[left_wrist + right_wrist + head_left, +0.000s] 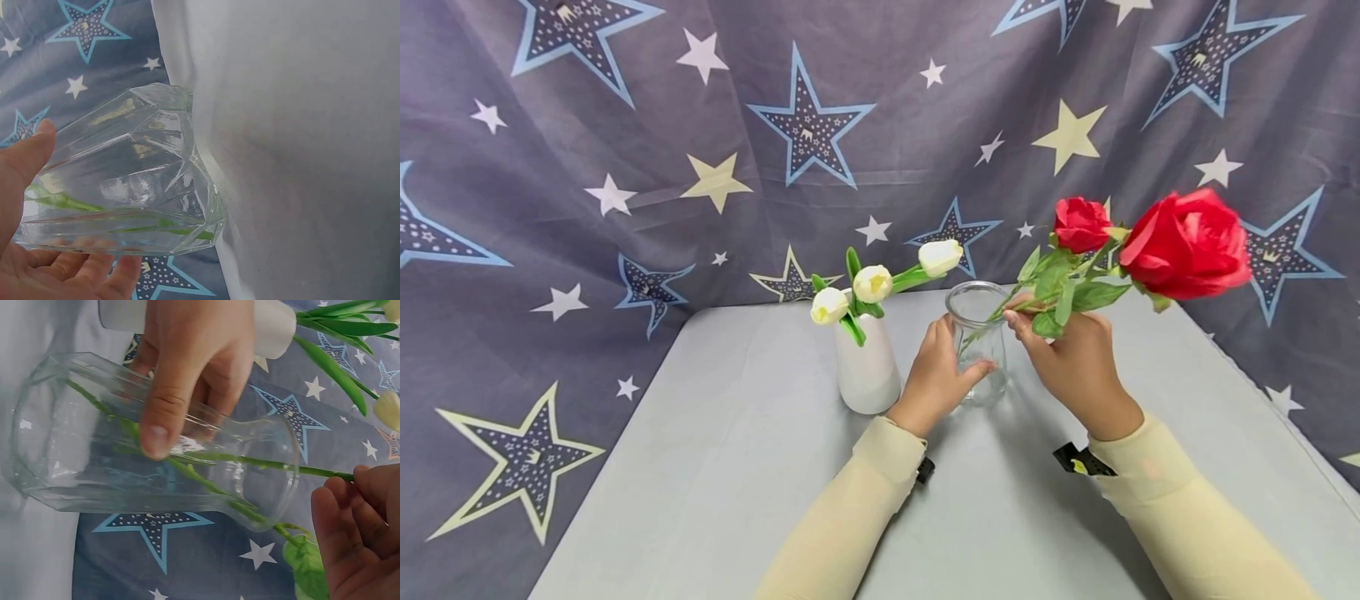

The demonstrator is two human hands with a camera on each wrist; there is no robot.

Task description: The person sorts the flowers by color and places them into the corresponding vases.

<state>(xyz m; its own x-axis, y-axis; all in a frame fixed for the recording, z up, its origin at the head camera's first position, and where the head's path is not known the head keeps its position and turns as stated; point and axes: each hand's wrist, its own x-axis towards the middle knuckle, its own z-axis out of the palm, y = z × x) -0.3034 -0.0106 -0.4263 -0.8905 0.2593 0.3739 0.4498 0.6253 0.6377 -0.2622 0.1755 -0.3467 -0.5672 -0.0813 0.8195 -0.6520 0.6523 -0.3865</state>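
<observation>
My left hand [936,377] grips a clear glass vase [992,382] by its side, thumb on the near face and fingers behind. In the right wrist view, two green stems [265,463] run through the mouth of the vase, and their lower ends are inside it. Just outside the rim, my right hand [1073,362] pinches one stem between thumb and fingers. A large red rose [1187,246] and a smaller red rose [1081,224] lean to the right above that hand, with green leaves [1054,287] near the fingers.
Left of the glass vase stands a white vase [868,373] holding white tulips [872,284], close to my left hand. Both vases stand on a table with a pale grey cover [737,442]. A star-patterned curtain [880,142] hangs behind.
</observation>
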